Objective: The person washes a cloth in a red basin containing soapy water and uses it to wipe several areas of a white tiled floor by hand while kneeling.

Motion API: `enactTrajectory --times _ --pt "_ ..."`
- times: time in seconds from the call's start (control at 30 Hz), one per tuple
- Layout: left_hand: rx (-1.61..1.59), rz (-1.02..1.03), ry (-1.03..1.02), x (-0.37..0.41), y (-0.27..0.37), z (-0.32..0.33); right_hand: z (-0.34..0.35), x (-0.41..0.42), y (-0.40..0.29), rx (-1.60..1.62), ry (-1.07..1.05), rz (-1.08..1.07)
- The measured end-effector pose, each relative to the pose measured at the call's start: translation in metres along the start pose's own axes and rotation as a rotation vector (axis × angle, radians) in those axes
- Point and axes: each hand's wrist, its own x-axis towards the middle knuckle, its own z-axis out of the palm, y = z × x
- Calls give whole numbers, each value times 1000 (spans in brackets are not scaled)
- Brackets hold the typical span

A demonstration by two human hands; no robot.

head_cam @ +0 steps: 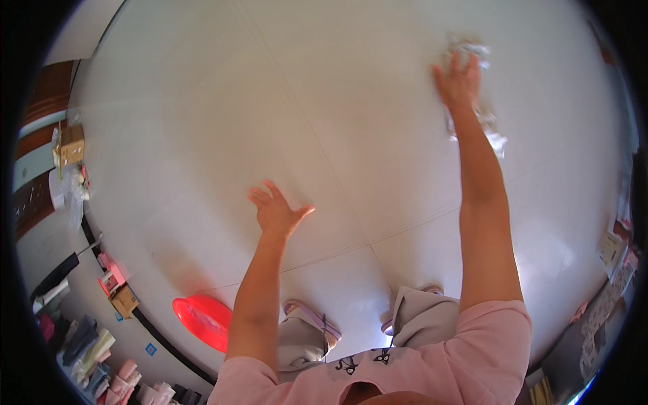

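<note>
Spread flat over a crumpled whitish cloth on the pale tiled floor, my right hand is at the far right of the view, arm stretched out. The cloth and fingers are blurred, and part of the cloth is hidden beneath the hand and forearm. My left hand holds nothing; its fingers are spread over the floor near the middle of the view. Whether it touches the floor I cannot tell. A red plastic basin sits beside my left forearm.
Both feet, in sandals, are on the floor below me. Along the left edge stand cardboard boxes, a clear plastic bag, a pink item and piled folded fabrics. Patterned fabric lies at the right edge.
</note>
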Motion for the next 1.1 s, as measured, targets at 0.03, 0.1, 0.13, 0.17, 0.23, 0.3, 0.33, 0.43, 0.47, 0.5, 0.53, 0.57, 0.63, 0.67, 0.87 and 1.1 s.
enactTrajectory --times 0.03,0.1,0.13,0.17,0.23,0.3,0.33,0.43,0.47,0.5,0.53,0.57,0.63,0.67,0.87,1.1 --pt "22 -4 -20 0 -1 -1 0 3 -38 -29 -65 -119" --pt "16 7 -19 1 -2 -2 -7 1 -114 100 13 -354" --pt "35 9 -19 2 -2 -3 -15 -6 -146 222 -44 -464" --pt "33 7 -30 2 -1 -3 -24 -20 -176 242 -176 -571" --pt "33 6 -35 0 1 -3 -45 -57 -223 347 -272 -799" --pt "48 -2 -20 -1 2 -3 -63 -101 -244 399 -345 -993" --pt "49 28 -33 -1 2 -4 -70 -122 -246 420 -353 -1081" --pt "23 131 -74 -3 -16 -7 -75 -167 -237 477 -355 -1084" --pt "-29 205 -78 -5 -31 -8 -74 -175 -234 498 -400 -1079" --pt "-70 263 -78 -10 -53 -9 -72 -180 -230 466 -463 -1068" --pt "-138 267 -144 -19 -77 -7 -69 -183 -229 482 -430 -1088" --pt "-200 257 -212 -32 -103 0 -67 -184 -228 469 -373 -1098" --pt "-228 293 -150 -83 -160 24 -64 -182 -229 477 -388 -1102" --pt "-149 317 -73 -113 -187 39 -64 -181 -231 415 -431 -1098" --pt "-171 -59 -332 -238 -286 99 -69 -180 -233 260 -317 -1092" --pt "-815 -138 -291 -235 -306 183 -54 -183 -240 175 -263 -1082"
